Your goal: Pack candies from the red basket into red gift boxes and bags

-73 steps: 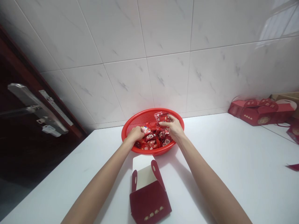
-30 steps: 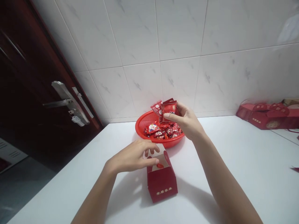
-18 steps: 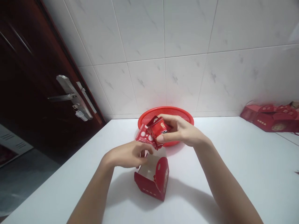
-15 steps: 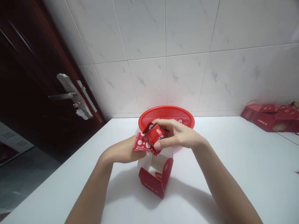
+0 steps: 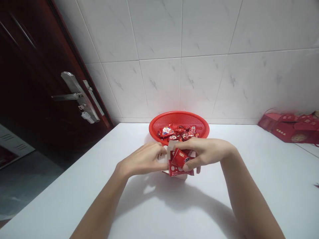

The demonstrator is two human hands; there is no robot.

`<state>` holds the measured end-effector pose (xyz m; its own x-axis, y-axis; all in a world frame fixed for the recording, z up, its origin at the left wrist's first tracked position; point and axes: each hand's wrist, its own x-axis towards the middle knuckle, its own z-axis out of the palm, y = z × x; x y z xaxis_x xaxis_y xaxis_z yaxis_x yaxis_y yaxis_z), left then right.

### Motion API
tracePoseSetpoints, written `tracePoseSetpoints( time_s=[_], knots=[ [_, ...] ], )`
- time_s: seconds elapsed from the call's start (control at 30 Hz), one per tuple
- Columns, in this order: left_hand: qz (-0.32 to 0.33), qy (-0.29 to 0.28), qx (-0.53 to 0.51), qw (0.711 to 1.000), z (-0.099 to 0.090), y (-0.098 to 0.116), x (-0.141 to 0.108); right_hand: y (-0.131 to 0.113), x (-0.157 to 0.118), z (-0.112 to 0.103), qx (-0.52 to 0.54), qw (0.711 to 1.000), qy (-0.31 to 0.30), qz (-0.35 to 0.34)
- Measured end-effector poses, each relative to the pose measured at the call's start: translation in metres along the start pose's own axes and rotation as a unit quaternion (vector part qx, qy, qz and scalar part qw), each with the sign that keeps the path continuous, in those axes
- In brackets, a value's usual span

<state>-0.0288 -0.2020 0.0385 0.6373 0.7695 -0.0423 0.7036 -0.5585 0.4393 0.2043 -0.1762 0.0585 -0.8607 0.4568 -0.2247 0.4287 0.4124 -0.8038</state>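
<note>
The right hand (image 5: 203, 152) is gripping glossy red plastic packets (image 5: 181, 160) at the mouth of a small white-lined card box (image 5: 171, 146). The left hand (image 5: 144, 160) is curling at the box's left side; whether it is gripping cannot be told. The white desk (image 5: 144, 212) is stretching out on both sides, its left edge slanting toward a dark door (image 5: 32, 66). Behind, an oval red plastic basket (image 5: 179, 113) is holding wrapped packets. Pale lettering is showing, too small to read, on red boxes (image 5: 286, 131) far right.

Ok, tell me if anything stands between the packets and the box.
Nothing visible does: the right hand holds the packets at the box, and the left hand is at its left side.
</note>
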Motion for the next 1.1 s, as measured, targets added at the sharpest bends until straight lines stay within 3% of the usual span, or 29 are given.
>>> tracePoseSetpoints(
  time_s=[0.27,0.43,0.63,0.73,0.87,0.97,1.1],
  knots=[
    [-0.086,-0.049,0.028,0.995,0.012,0.006,-0.001,-0.003,-0.003,-0.001,-0.042,0.995,0.044,0.08],
    [-0.093,-0.062,0.026,0.993,0.013,0.008,0.0,-0.01,0.004,0.004,-0.133,0.988,0.068,0.044],
    [-0.094,-0.065,0.032,0.993,0.012,0.008,-0.001,-0.008,0.006,0.006,-0.177,0.979,0.087,0.056],
    [-0.092,-0.062,0.031,0.993,0.012,0.01,-0.001,-0.011,0.001,0.008,-0.188,0.974,0.127,0.027],
    [-0.075,-0.046,-0.014,0.996,0.012,0.014,-0.001,-0.018,0.002,0.013,-0.164,0.967,0.18,-0.069],
    [-0.069,-0.043,-0.054,0.995,0.012,0.012,0.0,-0.015,0.01,0.013,-0.117,0.977,0.137,-0.111],
    [-0.049,-0.059,-0.055,0.996,0.012,0.004,0.002,-0.006,0.015,0.007,-0.134,0.984,0.099,-0.069]
  ],
)
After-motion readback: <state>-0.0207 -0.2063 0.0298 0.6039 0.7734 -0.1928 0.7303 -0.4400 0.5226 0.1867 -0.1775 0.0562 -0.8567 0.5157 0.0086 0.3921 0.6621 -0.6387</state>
